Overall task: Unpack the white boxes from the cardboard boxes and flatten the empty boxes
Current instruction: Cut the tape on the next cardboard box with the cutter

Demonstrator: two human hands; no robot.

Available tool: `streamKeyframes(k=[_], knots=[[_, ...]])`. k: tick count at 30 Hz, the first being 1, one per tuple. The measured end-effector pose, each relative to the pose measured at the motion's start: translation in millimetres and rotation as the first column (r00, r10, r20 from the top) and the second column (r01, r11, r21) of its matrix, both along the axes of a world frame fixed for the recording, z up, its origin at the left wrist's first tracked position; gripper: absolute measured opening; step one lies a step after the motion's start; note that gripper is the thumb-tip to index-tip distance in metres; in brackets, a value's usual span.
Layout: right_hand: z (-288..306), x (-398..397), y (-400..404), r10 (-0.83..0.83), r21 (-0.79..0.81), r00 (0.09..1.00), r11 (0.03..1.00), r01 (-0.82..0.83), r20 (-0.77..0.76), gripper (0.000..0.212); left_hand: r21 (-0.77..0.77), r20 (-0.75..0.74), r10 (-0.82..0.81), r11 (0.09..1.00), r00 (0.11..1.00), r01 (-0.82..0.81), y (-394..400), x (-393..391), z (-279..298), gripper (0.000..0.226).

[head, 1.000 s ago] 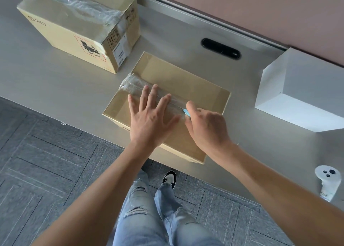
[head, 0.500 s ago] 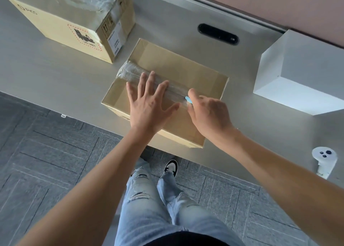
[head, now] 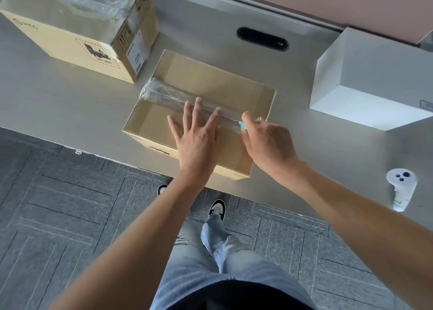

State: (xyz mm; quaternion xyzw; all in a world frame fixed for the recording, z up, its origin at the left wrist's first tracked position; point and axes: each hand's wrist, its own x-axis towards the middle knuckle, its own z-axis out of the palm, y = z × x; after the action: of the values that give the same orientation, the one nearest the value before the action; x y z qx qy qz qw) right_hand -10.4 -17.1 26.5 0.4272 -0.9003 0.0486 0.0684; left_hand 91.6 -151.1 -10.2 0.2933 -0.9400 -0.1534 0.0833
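Note:
A taped cardboard box (head: pixel 210 82) lies on the grey table (head: pixel 70 108) near its front edge. Clear tape (head: pixel 164 93) runs along its top seam. My left hand (head: pixel 196 136) presses flat on the lid with fingers spread. My right hand (head: pixel 267 141) grips a small blue cutter (head: pixel 242 125) whose tip sits on the tape seam near the box's right end. A second, larger cardboard box (head: pixel 70 35), also taped, stands at the back left. A white box (head: pixel 370 82) stands on the table at the right.
A white handheld controller (head: pixel 401 188) lies at the table's front right. A dark oval cable slot (head: pixel 262 38) is set into the table behind the box. Grey patterned carpet and my legs are below the table edge.
My right hand with the blue cutter has drawn to the right along the tape seam toward the box's right end. My left hand stays pressed on the lid.

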Motion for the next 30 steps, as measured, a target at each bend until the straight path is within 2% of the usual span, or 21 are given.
streamKeyframes(k=[4, 7, 12, 16, 20, 26, 30], knots=[[-2, -1, 7, -0.016, 0.033, 1.000, 0.999, 0.015, 0.002, 0.008, -0.054, 0.009, -0.027, 0.998, 1.000, 0.028, 0, 4, -4, 0.046], [-3, -1, 11, -0.040, 0.083, 0.999, 0.996, 0.041, -0.007, 0.015, -0.048, 0.043, -0.038, 0.998, 0.998, 0.040, 0, 5, -2, 0.048], [1, -2, 19, -0.053, 0.103, 0.998, 0.993, 0.055, -0.022, 0.018, -0.037, 0.217, -0.063, 0.997, 0.974, 0.073, 2, 4, 7, 0.088], [3, -3, 26, -0.058, 0.135, 0.998, 0.989, 0.061, -0.027, 0.016, -0.036, 0.256, -0.078, 0.995, 0.964, 0.090, 1, 4, 10, 0.098], [3, -4, 32, -0.054, 0.123, 0.998, 0.991, 0.058, -0.039, 0.015, -0.021, 0.231, -0.073, 0.997, 0.970, 0.080, 4, 3, 7, 0.095], [0, -5, 37, -0.059, 0.094, 0.998, 0.994, 0.062, -0.032, 0.029, -0.065, 0.090, -0.220, 0.972, 0.971, 0.226, 30, 1, 0, 0.058], [-1, -8, 45, -0.039, 0.072, 0.999, 0.997, 0.040, -0.013, 0.034, -0.061, 0.071, -0.239, 0.968, 0.968, 0.243, 35, 1, -4, 0.053]])
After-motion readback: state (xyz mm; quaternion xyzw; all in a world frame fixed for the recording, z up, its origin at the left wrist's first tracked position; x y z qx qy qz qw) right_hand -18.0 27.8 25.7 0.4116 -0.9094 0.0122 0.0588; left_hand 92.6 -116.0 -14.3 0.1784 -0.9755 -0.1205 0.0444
